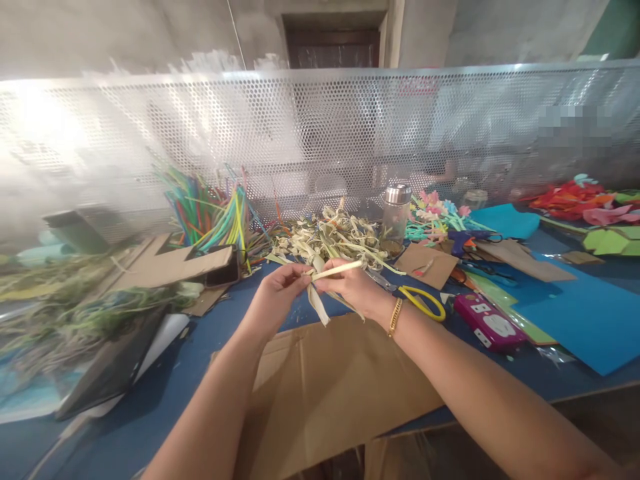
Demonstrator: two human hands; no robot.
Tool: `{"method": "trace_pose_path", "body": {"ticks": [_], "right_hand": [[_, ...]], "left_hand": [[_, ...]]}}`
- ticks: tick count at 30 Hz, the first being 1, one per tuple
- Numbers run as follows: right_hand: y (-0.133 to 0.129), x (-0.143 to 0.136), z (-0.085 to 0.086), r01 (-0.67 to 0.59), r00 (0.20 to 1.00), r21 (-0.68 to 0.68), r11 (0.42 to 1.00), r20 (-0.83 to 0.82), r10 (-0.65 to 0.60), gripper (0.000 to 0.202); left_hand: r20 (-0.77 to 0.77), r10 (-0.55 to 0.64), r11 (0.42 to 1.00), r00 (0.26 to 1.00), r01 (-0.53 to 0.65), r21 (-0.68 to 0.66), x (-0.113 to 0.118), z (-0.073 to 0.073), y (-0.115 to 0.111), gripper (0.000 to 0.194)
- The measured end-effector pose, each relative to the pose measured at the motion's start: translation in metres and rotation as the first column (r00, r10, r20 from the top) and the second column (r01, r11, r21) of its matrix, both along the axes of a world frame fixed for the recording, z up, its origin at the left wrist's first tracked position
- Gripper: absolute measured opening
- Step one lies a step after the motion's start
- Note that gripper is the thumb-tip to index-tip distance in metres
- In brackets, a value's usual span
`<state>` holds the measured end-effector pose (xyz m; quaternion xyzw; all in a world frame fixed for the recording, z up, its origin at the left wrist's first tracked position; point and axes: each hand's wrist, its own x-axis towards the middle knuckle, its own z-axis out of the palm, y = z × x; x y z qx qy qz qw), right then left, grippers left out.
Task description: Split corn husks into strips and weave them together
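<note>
My left hand [284, 287] pinches one end of a pale, dried husk-like strip, fingertips pressed together. My right hand [353, 287] is closed on the same pale strip [336, 269], a narrow length of which points right across its fingers. A wider papery flap [319, 307] hangs down between both hands. Just beyond my fingers lies a heap of similar curled strips [330, 233]. Beneath my wrists is a sheet of brown cardboard [340, 387]. Scissors with yellow handles [424, 303] rest beside my right wrist, their blades partly hidden behind it.
A glass bottle [396, 217] stands behind the heap. Colourful thin stems [210, 210] stand at left by cut cardboard [165, 270]. At right are a purple box [489, 321], blue sheets [590, 313] and a glue gun [467, 241]. A perforated metal panel [330, 133] edges the table's back.
</note>
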<state>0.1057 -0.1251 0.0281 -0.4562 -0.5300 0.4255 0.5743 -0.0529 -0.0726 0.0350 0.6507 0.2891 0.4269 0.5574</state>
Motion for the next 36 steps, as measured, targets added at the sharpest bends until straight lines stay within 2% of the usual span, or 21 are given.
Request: {"method": "trace_pose_path", "body": {"ticks": [3, 5, 7, 11, 13, 17, 19, 21, 24, 26, 28, 32, 36], "right_hand": [[0.000, -0.003, 0.001, -0.164, 0.952, -0.050, 0.985, -0.269, 0.145, 0.015], [-0.002, -0.006, 0.002, -0.168, 0.947, 0.001, 0.986, -0.279, 0.161, 0.017], [-0.004, -0.008, 0.005, -0.114, 0.973, 0.099, 0.988, -0.191, 0.132, 0.017], [-0.008, -0.008, 0.013, 0.048, 0.998, 0.289, 0.956, 0.013, -0.055, 0.018], [-0.011, -0.007, 0.017, 0.110, 0.989, 0.340, 0.934, 0.056, -0.137, 0.024], [-0.018, -0.010, 0.022, 0.085, 0.989, 0.358, 0.930, 0.081, -0.122, 0.026], [-0.021, -0.014, 0.021, 0.088, 0.969, 0.373, 0.924, 0.183, -0.166, 0.030], [-0.021, -0.016, 0.017, 0.126, 0.890, 0.402, 0.907, 0.357, -0.282, 0.035], [-0.019, -0.019, 0.009, 0.176, 0.683, 0.446, 0.877, 0.587, -0.435, 0.034], [-0.017, -0.019, 0.004, 0.201, 0.568, 0.454, 0.868, 0.668, -0.480, 0.031], [-0.016, -0.019, 0.002, 0.218, 0.496, 0.445, 0.868, 0.716, -0.491, 0.029], [-0.017, -0.020, 0.003, 0.204, 0.429, 0.466, 0.861, 0.748, -0.506, 0.021], [-0.018, -0.020, 0.006, 0.125, 0.435, 0.530, 0.839, 0.731, -0.526, 0.027]], "left_hand": [[0.181, 0.013, 0.978, 0.983, 0.025, -0.208, 0.001, 0.003, -0.003, 0.023], [0.246, 0.053, 0.957, 0.968, 0.022, -0.290, 0.001, 0.003, -0.003, 0.026], [0.273, 0.074, 0.946, 0.959, 0.019, -0.324, 0.001, 0.003, -0.002, 0.029], [0.254, 0.054, 0.946, 0.966, 0.031, -0.322, 0.003, 0.002, -0.002, 0.032], [0.208, 0.040, 0.952, 0.977, 0.025, -0.304, 0.004, 0.001, -0.004, 0.032], [0.109, 0.064, 0.979, 0.992, -0.041, -0.200, 0.008, -0.002, -0.006, 0.030], [0.062, 0.092, 0.988, 0.994, -0.084, -0.128, 0.008, -0.004, -0.007, 0.030], [0.032, 0.125, 0.990, 0.992, -0.122, -0.072, 0.009, -0.006, -0.007, 0.030], [0.034, 0.158, 0.987, 0.987, -0.157, -0.042, 0.010, -0.007, -0.008, 0.029], [0.036, 0.155, 0.987, 0.987, -0.154, -0.042, 0.011, -0.007, -0.009, 0.030], [0.035, 0.137, 0.989, 0.990, -0.135, -0.054, 0.012, -0.006, -0.010, 0.030], [0.003, 0.133, 0.989, 0.991, -0.133, -0.060, 0.012, -0.007, -0.009, 0.032], [-0.081, 0.183, 0.983, 0.980, -0.181, 0.030, 0.010, -0.008, -0.008, 0.032]]}}
